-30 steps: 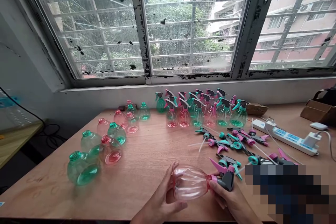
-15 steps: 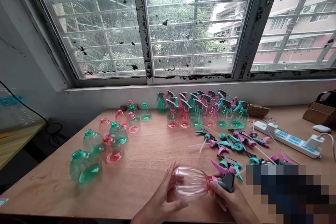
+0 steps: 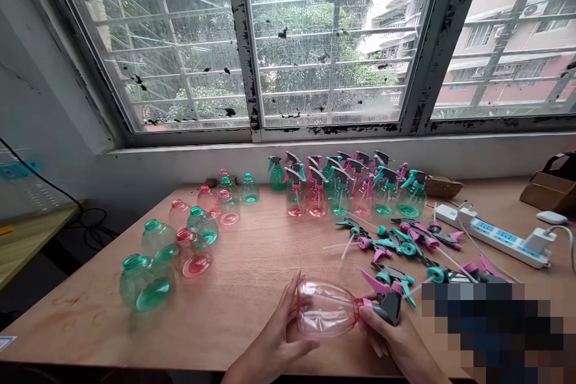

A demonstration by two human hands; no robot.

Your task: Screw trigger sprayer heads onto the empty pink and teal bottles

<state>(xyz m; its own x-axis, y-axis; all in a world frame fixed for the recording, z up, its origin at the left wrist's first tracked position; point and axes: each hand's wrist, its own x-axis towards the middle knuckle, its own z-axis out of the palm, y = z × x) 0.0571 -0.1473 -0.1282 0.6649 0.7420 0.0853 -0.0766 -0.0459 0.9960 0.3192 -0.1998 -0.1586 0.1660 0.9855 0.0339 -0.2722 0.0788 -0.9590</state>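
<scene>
A clear pink spray bottle (image 3: 327, 309) lies sideways between my hands, just above the near edge of the table. My left hand (image 3: 279, 333) is curled around its base. At the neck, the fingers of my right hand (image 3: 396, 336) grip the pink collar of a black and pink trigger sprayer (image 3: 387, 300), which sits at the bottle's mouth. Whether the collar is fully screwed down I cannot tell. Loose pink, teal and black spray heads (image 3: 405, 244) with thin tubes lie beyond my right hand.
Several open green and pink bottles (image 3: 146, 285) stand along the table's left side. Bottles with sprayers fitted (image 3: 341, 192) are grouped at the back by the window wall. A white power strip (image 3: 495, 237) and a brown box (image 3: 551, 189) occupy the right. A pixelated patch hides the lower right.
Both hands still hold the bottle in nearly the same place. The view has shifted very slightly, and the right fingers have moved a little at the collar.
</scene>
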